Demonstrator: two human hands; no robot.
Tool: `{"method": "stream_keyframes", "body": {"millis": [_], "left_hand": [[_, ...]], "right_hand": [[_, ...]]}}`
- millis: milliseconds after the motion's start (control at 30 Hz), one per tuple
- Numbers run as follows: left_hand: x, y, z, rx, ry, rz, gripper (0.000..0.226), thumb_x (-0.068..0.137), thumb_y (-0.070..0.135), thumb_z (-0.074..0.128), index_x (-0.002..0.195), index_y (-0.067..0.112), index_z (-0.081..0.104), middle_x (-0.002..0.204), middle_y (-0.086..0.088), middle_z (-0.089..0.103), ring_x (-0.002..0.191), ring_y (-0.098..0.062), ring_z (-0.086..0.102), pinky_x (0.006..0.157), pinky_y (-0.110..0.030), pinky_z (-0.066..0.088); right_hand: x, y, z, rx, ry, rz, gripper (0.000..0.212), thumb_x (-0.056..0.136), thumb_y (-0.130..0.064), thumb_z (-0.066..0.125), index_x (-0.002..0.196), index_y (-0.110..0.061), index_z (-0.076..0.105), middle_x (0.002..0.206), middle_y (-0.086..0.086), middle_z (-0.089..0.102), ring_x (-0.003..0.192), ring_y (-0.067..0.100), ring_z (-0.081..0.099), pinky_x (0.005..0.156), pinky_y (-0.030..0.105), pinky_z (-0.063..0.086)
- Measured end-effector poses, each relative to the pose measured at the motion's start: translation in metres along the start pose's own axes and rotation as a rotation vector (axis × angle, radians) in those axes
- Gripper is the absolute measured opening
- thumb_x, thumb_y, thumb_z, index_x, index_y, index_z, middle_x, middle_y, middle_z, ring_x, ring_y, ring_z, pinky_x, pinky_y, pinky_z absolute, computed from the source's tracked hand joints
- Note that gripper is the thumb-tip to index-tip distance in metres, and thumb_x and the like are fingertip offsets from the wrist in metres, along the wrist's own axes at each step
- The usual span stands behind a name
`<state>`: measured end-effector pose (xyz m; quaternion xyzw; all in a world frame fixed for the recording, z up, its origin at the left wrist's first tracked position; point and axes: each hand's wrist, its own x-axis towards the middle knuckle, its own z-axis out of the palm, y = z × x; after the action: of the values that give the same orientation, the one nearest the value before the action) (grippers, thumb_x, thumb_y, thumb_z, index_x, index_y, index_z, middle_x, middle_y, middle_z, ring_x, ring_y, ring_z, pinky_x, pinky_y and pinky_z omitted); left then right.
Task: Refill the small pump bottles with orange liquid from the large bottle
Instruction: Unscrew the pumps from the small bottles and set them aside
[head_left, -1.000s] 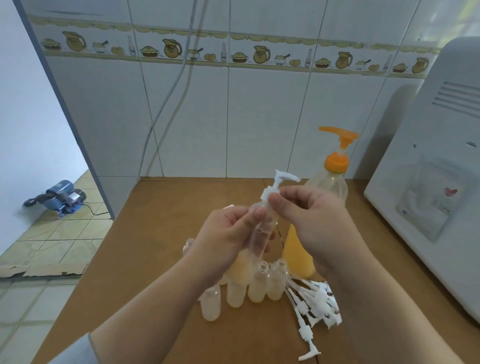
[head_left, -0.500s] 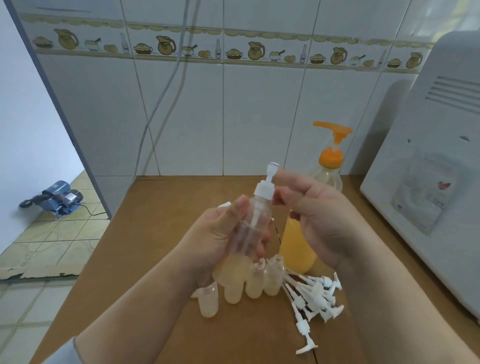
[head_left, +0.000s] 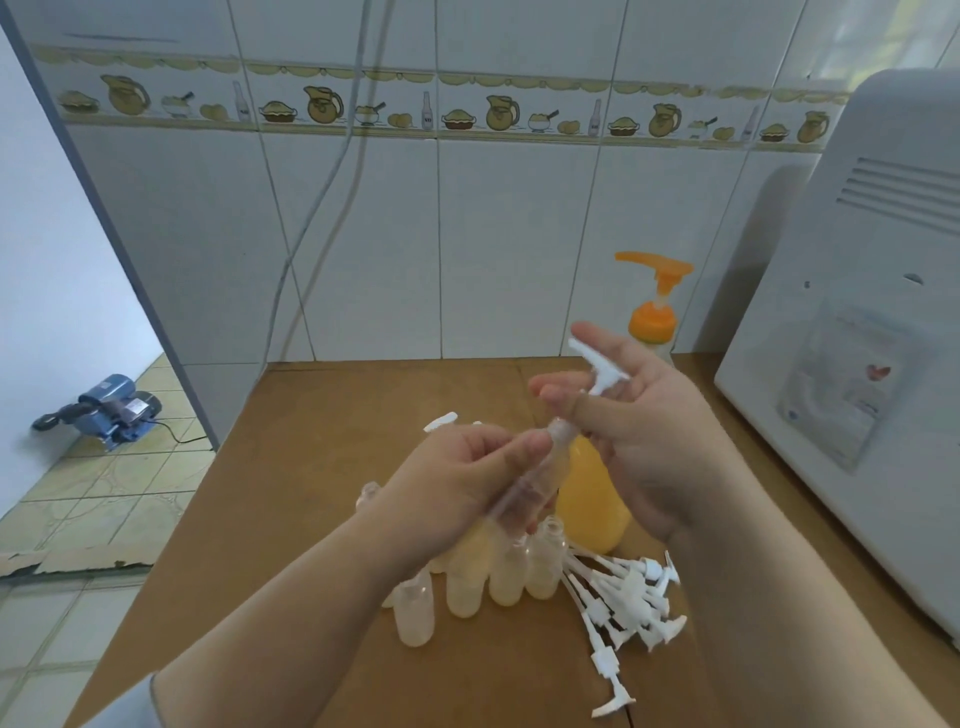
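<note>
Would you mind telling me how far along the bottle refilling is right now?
Partly done. Several uncapped small bottles on the table already hold pale orange liquid. In hand: the left hand grips a small bottle while the right hand works its white pump. Left: a pile of loose pumps waits beside the large bottle.

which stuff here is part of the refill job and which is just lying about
Job: small pump bottle in left hand, pump head at right hand, large bottle, open small bottles, loose pumps.
Lying about: white appliance, blue pump on floor.
</note>
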<state>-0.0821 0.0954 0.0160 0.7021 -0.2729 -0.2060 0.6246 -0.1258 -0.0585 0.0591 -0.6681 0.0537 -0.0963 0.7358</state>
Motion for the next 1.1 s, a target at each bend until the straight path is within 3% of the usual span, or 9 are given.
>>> {"method": "stream_keyframes", "body": {"millis": [100, 167, 300, 367, 500, 600, 733, 900, 1100], "left_hand": [[0.003, -0.001, -0.009, 0.124, 0.053, 0.019, 0.048, 0.083, 0.053, 0.056, 0.093, 0.007, 0.065, 0.088, -0.013, 0.069, 0.070, -0.017, 0.064, 0.068, -0.026, 0.050], [0.003, -0.004, -0.022, 0.264, 0.097, 0.048, 0.039, 0.088, 0.049, 0.049, 0.099, 0.015, 0.064, 0.089, 0.000, 0.069, 0.075, -0.012, 0.064, 0.070, -0.021, 0.050], [0.006, -0.008, -0.050, 0.311, 0.292, 0.039, 0.028, 0.097, 0.042, 0.038, 0.107, 0.022, 0.055, 0.090, 0.011, 0.061, 0.073, 0.004, 0.058, 0.065, -0.012, 0.046], [0.013, -0.013, -0.069, 0.307, 0.395, 0.000, 0.029, 0.098, 0.044, 0.036, 0.113, 0.023, 0.049, 0.097, 0.009, 0.059, 0.081, 0.001, 0.058, 0.068, -0.016, 0.044], [0.032, -0.041, -0.109, 0.241, 0.510, -0.040, 0.033, 0.089, 0.050, 0.049, 0.116, 0.030, 0.043, 0.105, 0.010, 0.056, 0.107, -0.018, 0.055, 0.098, -0.042, 0.044], [0.047, -0.062, -0.121, 0.216, 0.603, -0.104, 0.028, 0.089, 0.035, 0.060, 0.112, 0.023, 0.050, 0.108, 0.005, 0.061, 0.106, -0.020, 0.059, 0.099, -0.046, 0.045], [0.059, -0.082, -0.119, 0.397, 0.606, -0.238, 0.039, 0.088, 0.022, 0.064, 0.122, 0.013, 0.048, 0.115, 0.000, 0.056, 0.103, -0.017, 0.054, 0.082, -0.028, 0.039], [0.062, -0.104, -0.122, 0.617, 0.372, -0.463, 0.028, 0.086, 0.016, 0.064, 0.111, 0.013, 0.050, 0.109, -0.005, 0.058, 0.093, -0.019, 0.053, 0.070, -0.026, 0.040], [0.066, -0.117, -0.119, 0.784, 0.199, -0.574, 0.041, 0.082, 0.009, 0.063, 0.122, 0.015, 0.054, 0.114, -0.001, 0.056, 0.103, -0.018, 0.054, 0.083, -0.026, 0.045]], "right_hand": [[0.005, -0.007, -0.011, 0.117, 0.214, -0.157, 0.052, 0.066, -0.009, 0.072, 0.113, -0.025, 0.058, 0.083, 0.001, 0.073, 0.092, 0.015, 0.068, 0.093, 0.037, 0.050], [0.005, -0.011, -0.025, 0.164, 0.357, -0.273, 0.038, 0.073, -0.005, 0.072, 0.106, -0.019, 0.060, 0.086, 0.003, 0.072, 0.085, 0.013, 0.069, 0.076, 0.025, 0.054], [-0.005, 0.000, -0.060, -0.135, 0.539, -0.359, 0.023, 0.075, -0.014, 0.077, 0.090, -0.025, 0.064, 0.086, -0.005, 0.068, 0.075, 0.004, 0.063, 0.066, 0.015, 0.050], [-0.012, 0.016, -0.081, -0.283, 0.645, -0.327, 0.019, 0.074, -0.021, 0.079, 0.084, -0.028, 0.064, 0.084, -0.008, 0.067, 0.071, 0.002, 0.059, 0.065, 0.016, 0.049], [-0.030, 0.062, -0.108, -0.432, 0.797, -0.206, 0.018, 0.073, -0.026, 0.079, 0.079, -0.026, 0.062, 0.081, -0.007, 0.069, 0.060, -0.001, 0.055, 0.051, 0.007, 0.040], [-0.042, 0.101, -0.110, -0.405, 0.828, -0.104, 0.022, 0.068, -0.016, 0.082, 0.081, -0.020, 0.064, 0.065, -0.020, 0.066, 0.055, -0.013, 0.054, 0.052, -0.002, 0.038], [-0.048, 0.161, -0.112, -0.486, 0.855, -0.041, 0.028, 0.063, -0.010, 0.087, 0.073, -0.023, 0.064, 0.073, -0.004, 0.064, 0.061, -0.011, 0.056, 0.055, -0.002, 0.037], [-0.053, 0.214, -0.110, -0.705, 0.662, -0.111, 0.042, 0.067, 0.001, 0.082, 0.068, -0.034, 0.057, 0.080, -0.007, 0.061, 0.083, -0.010, 0.055, 0.068, -0.003, 0.036], [-0.047, 0.235, -0.102, -0.939, 0.543, -0.301, 0.046, 0.055, 0.006, 0.087, 0.078, -0.027, 0.064, 0.090, -0.009, 0.053, 0.088, 0.008, 0.049, 0.078, -0.002, 0.032]]}}
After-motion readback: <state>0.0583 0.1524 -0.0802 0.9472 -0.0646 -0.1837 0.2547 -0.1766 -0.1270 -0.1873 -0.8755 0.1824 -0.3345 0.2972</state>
